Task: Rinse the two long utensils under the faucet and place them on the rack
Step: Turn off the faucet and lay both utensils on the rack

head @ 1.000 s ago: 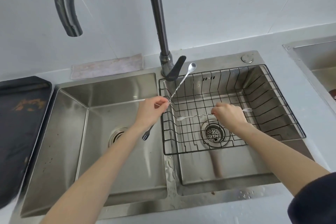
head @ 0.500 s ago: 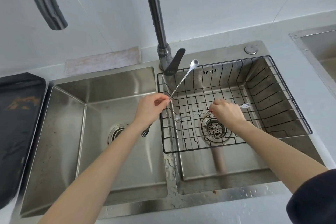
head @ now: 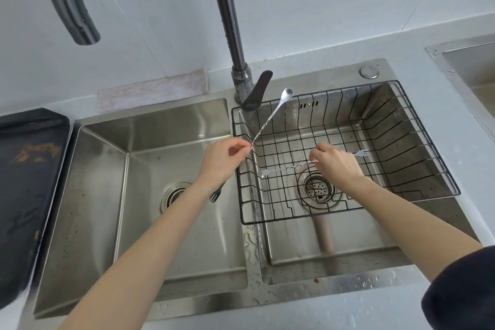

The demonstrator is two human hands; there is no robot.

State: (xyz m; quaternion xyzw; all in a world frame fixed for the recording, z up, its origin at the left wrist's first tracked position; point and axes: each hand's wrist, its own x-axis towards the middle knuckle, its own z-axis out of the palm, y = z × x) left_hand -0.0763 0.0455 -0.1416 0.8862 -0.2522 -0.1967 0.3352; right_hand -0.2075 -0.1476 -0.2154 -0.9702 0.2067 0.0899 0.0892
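My left hand (head: 223, 161) pinches the middle of a long twisted metal utensil (head: 270, 118); its spoon end points up toward the faucet base, its fork end hangs below my wrist over the left basin. My right hand (head: 336, 162) grips a second long twisted utensil (head: 286, 168) held nearly level inside the black wire rack (head: 417, 147); its spoon end points left, its fork tip shows right of my hand. The faucet (head: 227, 21) arches overhead, and its spout (head: 80, 27) ends above the left basin with no water running.
The wire rack sits in the right basin over a drain strainer (head: 317, 190). The left basin (head: 112, 169) has its own drain. A dark tray (head: 24, 182) lies on the left counter. A pale cloth (head: 152, 91) lies behind the sink. Another basin edge (head: 471, 61) shows far right.
Both hands hold the same grips. The right hand's utensil has stayed low and level inside the rack. The view shifted slightly, so the faucet sits higher in frame.
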